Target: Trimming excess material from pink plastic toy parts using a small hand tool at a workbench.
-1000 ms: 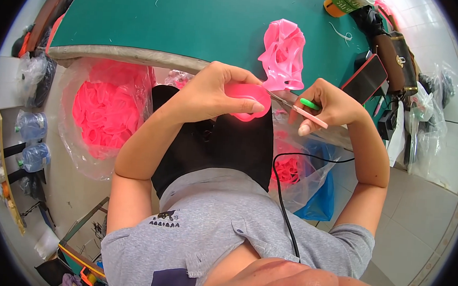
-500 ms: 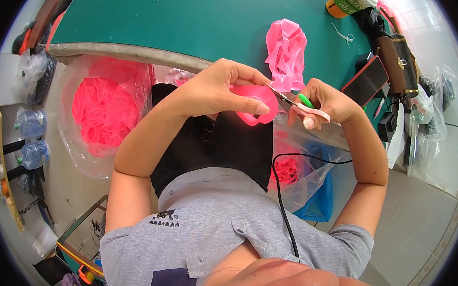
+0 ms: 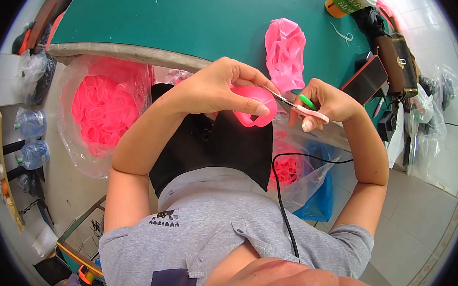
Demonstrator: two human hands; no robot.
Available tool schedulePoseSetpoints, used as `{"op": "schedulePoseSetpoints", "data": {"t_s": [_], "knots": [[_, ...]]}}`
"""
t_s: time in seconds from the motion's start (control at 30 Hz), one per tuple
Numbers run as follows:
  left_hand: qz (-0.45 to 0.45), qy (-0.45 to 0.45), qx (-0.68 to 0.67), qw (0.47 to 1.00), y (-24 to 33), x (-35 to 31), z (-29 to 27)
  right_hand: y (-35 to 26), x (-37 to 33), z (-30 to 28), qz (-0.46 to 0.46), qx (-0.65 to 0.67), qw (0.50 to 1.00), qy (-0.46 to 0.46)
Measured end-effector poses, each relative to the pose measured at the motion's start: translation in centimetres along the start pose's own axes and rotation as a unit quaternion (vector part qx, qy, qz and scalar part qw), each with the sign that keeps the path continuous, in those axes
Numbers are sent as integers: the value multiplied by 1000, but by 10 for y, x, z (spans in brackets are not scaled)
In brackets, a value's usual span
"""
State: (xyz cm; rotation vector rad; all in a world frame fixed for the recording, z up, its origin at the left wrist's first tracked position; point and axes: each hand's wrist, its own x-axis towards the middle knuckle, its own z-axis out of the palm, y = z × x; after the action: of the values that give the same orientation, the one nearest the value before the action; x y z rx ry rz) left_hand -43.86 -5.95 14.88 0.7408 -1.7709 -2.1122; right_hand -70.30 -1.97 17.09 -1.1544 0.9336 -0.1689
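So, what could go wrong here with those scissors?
The scissors in the right hand point at the left hand at close range, so a slip might nick it. The pink band in the left hand looks soft, so it could shift. The pink bundle nearby might get snagged.

Markings are noted on 2 items. Item 1: the green-and-orange cup [image 3: 346, 2], on the green table [image 3: 204, 26], bears pale characters across its green part. Item 2: the grey shirt [image 3: 225, 211] bears a dark printed figure with 1 row of small dark characters beneath.
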Motion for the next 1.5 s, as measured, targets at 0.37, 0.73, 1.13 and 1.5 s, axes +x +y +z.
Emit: {"op": "schedulePoseSetpoints", "data": {"t_s": [0.37, 0.73, 1.13, 1.5], "knots": [[63, 27, 27, 997, 3, -6, 6, -18, -21, -1, -64, -132, 975, 164], [43, 75, -22, 996, 13, -21, 16, -27, -40, 42, -165, -397, 843, 325], [63, 85, -15, 994, 20, -32, 29, -22, -46, 59, -165, -498, 790, 316], [98, 101, 5, 990, 17, -33, 31, -23, -46, 59, -167, -519, 782, 303]]}}
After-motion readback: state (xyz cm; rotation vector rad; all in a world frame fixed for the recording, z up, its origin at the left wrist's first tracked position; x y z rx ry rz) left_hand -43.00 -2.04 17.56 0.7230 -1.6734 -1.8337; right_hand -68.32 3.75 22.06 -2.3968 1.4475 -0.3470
